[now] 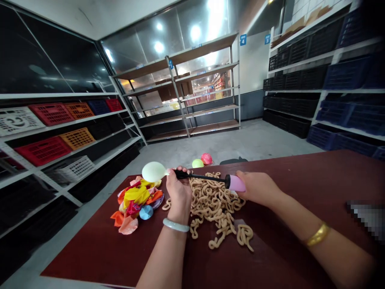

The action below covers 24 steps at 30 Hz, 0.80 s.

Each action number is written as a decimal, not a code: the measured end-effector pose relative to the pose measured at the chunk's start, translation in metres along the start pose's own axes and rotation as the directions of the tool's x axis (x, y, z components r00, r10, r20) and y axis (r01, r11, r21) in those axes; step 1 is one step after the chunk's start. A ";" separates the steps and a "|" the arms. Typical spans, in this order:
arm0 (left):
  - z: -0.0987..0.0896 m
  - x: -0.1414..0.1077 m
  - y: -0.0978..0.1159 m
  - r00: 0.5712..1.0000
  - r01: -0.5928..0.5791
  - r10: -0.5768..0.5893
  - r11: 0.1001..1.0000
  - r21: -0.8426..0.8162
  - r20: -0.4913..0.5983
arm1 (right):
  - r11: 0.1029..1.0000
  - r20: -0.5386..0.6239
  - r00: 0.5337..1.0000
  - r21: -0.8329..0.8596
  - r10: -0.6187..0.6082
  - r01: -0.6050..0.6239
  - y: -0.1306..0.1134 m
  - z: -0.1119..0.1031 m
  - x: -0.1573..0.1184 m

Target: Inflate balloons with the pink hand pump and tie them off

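Observation:
A pale green balloon (154,171), partly inflated, sits on the nozzle end of a hand balloon pump (233,183) with a black rod and a pink barrel. My left hand (179,186) is closed round the black nozzle end, by the balloon's neck. At the other end, my right hand (255,186) grips the pink barrel, with the rod drawn out between both hands. Beneath the pump lies a heap of tan, curly, cord-like pieces (212,204). Left of my left hand is a pile of limp colourful balloons (136,196).
The dark red table (313,184) spans the foreground. Beyond its far edge are a pink inflated balloon (206,158) and a yellow-green one (197,163). Shelves with coloured crates (51,114) stand left, a metal rack (207,116) ahead, and dark crates (339,114) right.

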<state>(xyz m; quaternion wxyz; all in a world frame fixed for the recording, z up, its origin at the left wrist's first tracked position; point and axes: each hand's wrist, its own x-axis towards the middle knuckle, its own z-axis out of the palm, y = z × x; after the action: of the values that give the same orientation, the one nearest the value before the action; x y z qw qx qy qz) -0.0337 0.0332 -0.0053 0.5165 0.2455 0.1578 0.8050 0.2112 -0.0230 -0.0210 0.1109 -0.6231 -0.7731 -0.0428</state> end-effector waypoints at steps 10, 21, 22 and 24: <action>0.027 -0.062 -0.040 0.937 0.325 -0.337 0.937 0.125 0.089 | 0.998 0.002 1.000 0.062 0.000 0.000 -0.027 -0.012 -0.009; 0.029 -0.036 -0.010 0.976 0.200 -0.204 0.978 0.049 0.076 | 0.983 0.010 0.999 0.174 -0.053 0.051 -0.038 -0.015 -0.010; 0.025 -0.027 -0.004 0.980 0.187 -0.188 0.982 0.033 0.057 | 0.984 0.005 0.998 0.166 -0.064 0.062 -0.035 -0.014 -0.009; 0.016 -0.010 0.006 0.986 0.167 -0.167 0.986 -0.002 0.002 | 0.988 0.007 0.998 0.145 -0.061 0.059 -0.026 -0.012 -0.007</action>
<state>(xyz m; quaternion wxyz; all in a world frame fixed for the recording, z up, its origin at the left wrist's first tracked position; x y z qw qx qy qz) -0.0258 0.0216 0.0091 0.5826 0.2316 0.1767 0.7587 0.1888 -0.0379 -0.0092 0.1502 -0.5900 -0.7932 0.0137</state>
